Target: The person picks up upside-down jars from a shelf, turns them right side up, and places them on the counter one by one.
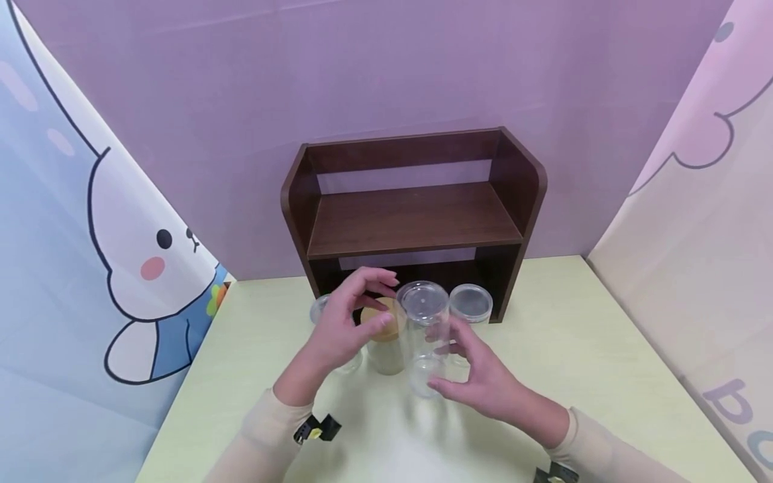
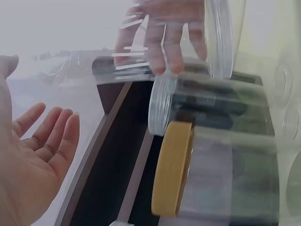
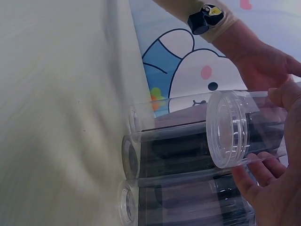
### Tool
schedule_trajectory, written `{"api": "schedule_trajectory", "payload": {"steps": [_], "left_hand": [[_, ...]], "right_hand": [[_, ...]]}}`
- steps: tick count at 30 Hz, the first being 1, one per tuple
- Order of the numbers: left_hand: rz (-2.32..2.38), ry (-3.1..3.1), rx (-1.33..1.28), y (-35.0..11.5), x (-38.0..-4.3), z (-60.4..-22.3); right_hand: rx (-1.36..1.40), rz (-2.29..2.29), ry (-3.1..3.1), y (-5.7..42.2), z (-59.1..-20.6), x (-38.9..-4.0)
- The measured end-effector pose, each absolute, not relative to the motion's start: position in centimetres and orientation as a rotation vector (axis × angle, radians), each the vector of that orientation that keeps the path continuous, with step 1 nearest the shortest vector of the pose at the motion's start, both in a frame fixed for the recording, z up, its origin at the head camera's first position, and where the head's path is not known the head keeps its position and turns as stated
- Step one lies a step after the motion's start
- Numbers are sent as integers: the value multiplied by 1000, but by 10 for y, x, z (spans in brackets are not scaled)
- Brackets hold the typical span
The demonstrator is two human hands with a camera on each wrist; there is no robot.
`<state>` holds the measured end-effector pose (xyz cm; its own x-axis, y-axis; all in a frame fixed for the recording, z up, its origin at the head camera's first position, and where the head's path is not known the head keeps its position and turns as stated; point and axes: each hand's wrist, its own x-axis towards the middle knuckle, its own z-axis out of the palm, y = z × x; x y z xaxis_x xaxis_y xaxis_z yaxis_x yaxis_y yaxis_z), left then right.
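Note:
My right hand point(image 1: 483, 379) grips a clear lidded jar point(image 1: 425, 305) from its right side, thumb in front and fingers behind. The right wrist view shows the held jar's base point(image 3: 225, 129) raised off the table. My left hand point(image 1: 347, 322) holds nothing, its fingers spread and loosely bent near a jar with a bamboo-coloured lid point(image 1: 385, 318). That wooden-looking lid point(image 2: 171, 169) also shows in the left wrist view, beside a standing clear-lidded jar point(image 2: 162, 106). Another clear jar point(image 1: 471, 303) stands at the right, and one point(image 1: 320, 307) is partly hidden behind my left hand.
A dark brown two-tier shelf point(image 1: 417, 215) stands behind the jars, against a purple backdrop point(image 1: 398, 74). The pale table point(image 1: 604, 349) stretches to both sides. Printed cloths hang left and right, a cartoon rabbit point(image 1: 145, 255) on the left one.

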<state>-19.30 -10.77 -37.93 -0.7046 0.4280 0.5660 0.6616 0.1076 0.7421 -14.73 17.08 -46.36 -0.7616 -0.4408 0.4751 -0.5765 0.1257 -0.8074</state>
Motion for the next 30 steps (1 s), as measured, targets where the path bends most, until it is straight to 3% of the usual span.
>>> {"api": "schedule_trajectory", "payload": {"steps": [30], "left_hand": [[-1606, -2354, -1147, -89, -187, -381]], "right_hand": [[1101, 1576, -2338, 169, -469, -148]]}}
